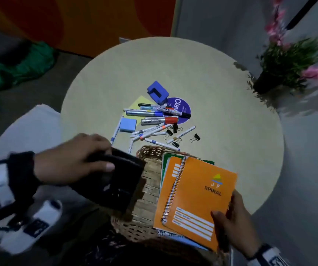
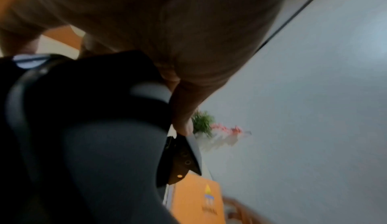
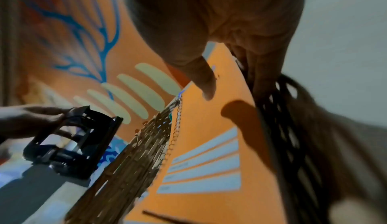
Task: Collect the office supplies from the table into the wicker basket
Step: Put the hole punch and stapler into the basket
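My left hand point(image 1: 108, 157) grips a black hole punch point(image 1: 116, 181) and holds it over the left side of the wicker basket point(image 1: 150, 181). The left wrist view shows the hole punch point(image 2: 94, 128) close up, blurred, under my thumb. My right hand point(image 1: 224, 205) pinches the lower right edge of an orange spiral notebook point(image 1: 198, 198), thumb on the cover. It tops a stack of notebooks leaning in the basket's right side. In the right wrist view the notebook point(image 3: 209, 136) stands against the basket point(image 3: 136, 158), with the hole punch point(image 3: 71, 144) to the left.
On the round table point(image 1: 211, 77) beyond the basket lie several markers point(image 1: 158, 120) and pens, binder clips point(image 1: 194, 138), a blue hole punch point(image 1: 157, 92), a blue pad point(image 1: 127, 124), a yellow note point(image 1: 138, 102) and a purple sticker point(image 1: 179, 108). A potted plant point(image 1: 284, 68) stands at the table's right.
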Available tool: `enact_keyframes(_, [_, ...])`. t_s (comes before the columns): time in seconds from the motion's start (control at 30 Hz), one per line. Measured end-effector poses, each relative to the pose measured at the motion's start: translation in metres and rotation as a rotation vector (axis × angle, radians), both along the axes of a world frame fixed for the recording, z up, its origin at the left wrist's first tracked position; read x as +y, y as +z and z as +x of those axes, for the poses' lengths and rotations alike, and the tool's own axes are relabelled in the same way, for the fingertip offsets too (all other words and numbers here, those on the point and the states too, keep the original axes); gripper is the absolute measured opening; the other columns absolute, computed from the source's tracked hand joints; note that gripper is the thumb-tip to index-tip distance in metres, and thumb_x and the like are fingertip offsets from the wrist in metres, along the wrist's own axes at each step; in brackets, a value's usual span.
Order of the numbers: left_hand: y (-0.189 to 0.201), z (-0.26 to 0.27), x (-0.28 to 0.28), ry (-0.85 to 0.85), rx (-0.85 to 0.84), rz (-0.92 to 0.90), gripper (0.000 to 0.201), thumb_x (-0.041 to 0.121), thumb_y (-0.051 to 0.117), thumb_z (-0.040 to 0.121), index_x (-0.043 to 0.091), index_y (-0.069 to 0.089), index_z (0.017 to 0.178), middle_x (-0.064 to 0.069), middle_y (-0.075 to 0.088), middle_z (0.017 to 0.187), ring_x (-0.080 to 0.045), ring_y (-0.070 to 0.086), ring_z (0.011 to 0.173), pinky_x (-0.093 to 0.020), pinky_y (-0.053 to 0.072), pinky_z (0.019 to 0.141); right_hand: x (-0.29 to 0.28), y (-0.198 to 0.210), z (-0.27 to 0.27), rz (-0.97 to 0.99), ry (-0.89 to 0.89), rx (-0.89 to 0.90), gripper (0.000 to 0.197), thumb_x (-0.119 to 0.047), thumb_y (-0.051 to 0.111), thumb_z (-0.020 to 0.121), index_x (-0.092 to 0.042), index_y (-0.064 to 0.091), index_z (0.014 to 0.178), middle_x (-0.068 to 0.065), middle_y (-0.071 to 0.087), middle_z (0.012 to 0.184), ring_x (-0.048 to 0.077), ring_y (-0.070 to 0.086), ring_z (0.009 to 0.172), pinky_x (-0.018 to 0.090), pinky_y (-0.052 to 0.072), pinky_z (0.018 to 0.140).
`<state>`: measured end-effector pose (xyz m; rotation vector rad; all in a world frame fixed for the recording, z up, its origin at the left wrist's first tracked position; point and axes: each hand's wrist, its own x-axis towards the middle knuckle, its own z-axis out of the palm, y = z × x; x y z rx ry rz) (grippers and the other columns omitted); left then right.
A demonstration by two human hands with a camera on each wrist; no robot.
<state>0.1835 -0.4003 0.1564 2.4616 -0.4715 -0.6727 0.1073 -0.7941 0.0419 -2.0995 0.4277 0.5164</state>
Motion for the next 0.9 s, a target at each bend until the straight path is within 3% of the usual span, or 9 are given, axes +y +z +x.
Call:
enact_keyframes(0.1, [-0.019, -0.027, -0.023, -0.016, 0.153, 0.213, 0.038, 0.084, 0.028, 0.060, 0.052, 0.042, 0.073, 0.026, 0.047, 0.110, -0.012, 0.044, 0.109, -0.040, 0.042, 0.093, -0.005, 0.023, 0.012, -0.182, 0.082, -0.054, 0.088, -0.015, 0.067, 0.083, -0.018, 0.009, 0.150, 0.005, 0.047, 0.129, 0.026, 0.062, 0.098, 0.051, 0.052, 0.087])
enact_keyframes(0.17, [-0.029, -0.037, -0.037, 0.004, 0.203, 0.364, 0.052, 0.079, 0.017, 0.053, 0.048, 0.046, 0.083, 0.022, 0.043, 0.127, -0.014, 0.036, 0.119, -0.040, 0.039, 0.097, -0.006, 0.041, 0.031, -0.280, 0.159, -0.114, 0.081, -0.020, 0.067, 0.083, -0.016, 0.019, 0.149, 0.010, 0.043, 0.132, 0.022, 0.059, 0.094, 0.048, 0.054, 0.084])
enact_keyframes(0.23, [-0.036, -0.043, -0.055, 0.000, 0.170, 0.447, 0.071, 0.074, 0.009, 0.054, 0.042, 0.047, 0.105, 0.018, 0.040, 0.134, -0.017, 0.033, 0.124, -0.040, 0.037, 0.098, 0.003, 0.052, 0.061, -0.321, 0.266, -0.216, 0.068, -0.024, 0.067, 0.083, -0.018, 0.033, 0.142, 0.010, 0.046, 0.129, 0.024, 0.059, 0.100, 0.048, 0.054, 0.085])
enact_keyframes(0.37, [-0.049, -0.042, -0.079, 0.027, 0.189, 0.510, 0.044, 0.064, 0.029, 0.084, 0.038, 0.045, 0.117, 0.009, 0.047, 0.134, -0.023, 0.035, 0.124, -0.045, 0.034, 0.096, 0.059, 0.058, 0.156, -0.390, 0.498, -0.304, 0.051, -0.030, 0.062, 0.086, -0.019, 0.046, 0.132, 0.009, 0.054, 0.127, 0.026, 0.059, 0.106, 0.045, 0.050, 0.089])
enact_keyframes(0.5, [-0.063, -0.037, -0.086, 0.077, 0.279, 0.510, 0.039, 0.057, 0.033, 0.089, 0.030, 0.048, 0.113, 0.001, 0.054, 0.128, -0.027, 0.041, 0.122, -0.047, 0.036, 0.094, 0.138, 0.044, 0.256, -0.412, 0.566, -0.265, 0.046, -0.029, 0.060, 0.086, -0.015, 0.049, 0.128, 0.013, 0.061, 0.122, 0.029, 0.059, 0.101, 0.034, 0.047, 0.084])
enact_keyframes(0.57, [-0.069, -0.039, -0.088, 0.110, 0.268, 0.480, 0.042, 0.059, 0.034, 0.088, 0.031, 0.049, 0.115, 0.001, 0.049, 0.130, -0.028, 0.041, 0.121, -0.046, 0.038, 0.093, 0.170, 0.033, 0.296, -0.402, 0.537, -0.202, 0.046, -0.025, 0.059, 0.085, -0.011, 0.047, 0.127, 0.014, 0.063, 0.120, 0.031, 0.061, 0.100, 0.035, 0.049, 0.084])
enact_keyframes(0.73, [-0.075, -0.036, -0.099, 0.269, 0.221, 0.429, 0.042, 0.058, 0.040, 0.086, 0.031, 0.057, 0.112, 0.003, 0.043, 0.135, -0.028, 0.039, 0.119, -0.044, 0.040, 0.091, 0.202, 0.016, 0.333, -0.510, 0.590, -0.083, 0.034, -0.017, 0.055, 0.088, -0.008, 0.055, 0.121, 0.016, 0.057, 0.117, 0.035, 0.057, 0.100, 0.032, 0.040, 0.078])
enact_keyframes(0.83, [-0.076, -0.037, -0.106, 0.371, 0.199, 0.421, 0.040, 0.052, 0.038, 0.089, 0.028, 0.058, 0.114, 0.002, 0.038, 0.138, -0.026, 0.033, 0.122, -0.044, 0.038, 0.094, 0.209, 0.015, 0.333, -0.643, 0.628, -0.037, 0.021, -0.011, 0.047, 0.092, -0.008, 0.052, 0.112, 0.011, 0.040, 0.105, 0.029, 0.046, 0.094, 0.032, 0.042, 0.079])
enact_keyframes(0.9, [-0.078, -0.043, -0.107, 0.386, 0.241, 0.415, 0.042, 0.053, 0.035, 0.091, 0.028, 0.055, 0.117, 0.001, 0.041, 0.136, -0.025, 0.033, 0.122, -0.044, 0.036, 0.095, 0.213, 0.006, 0.333, -0.728, 0.715, -0.034, 0.021, -0.014, 0.047, 0.093, -0.009, 0.050, 0.114, 0.015, 0.039, 0.112, 0.031, 0.046, 0.113, 0.032, 0.042, 0.095])
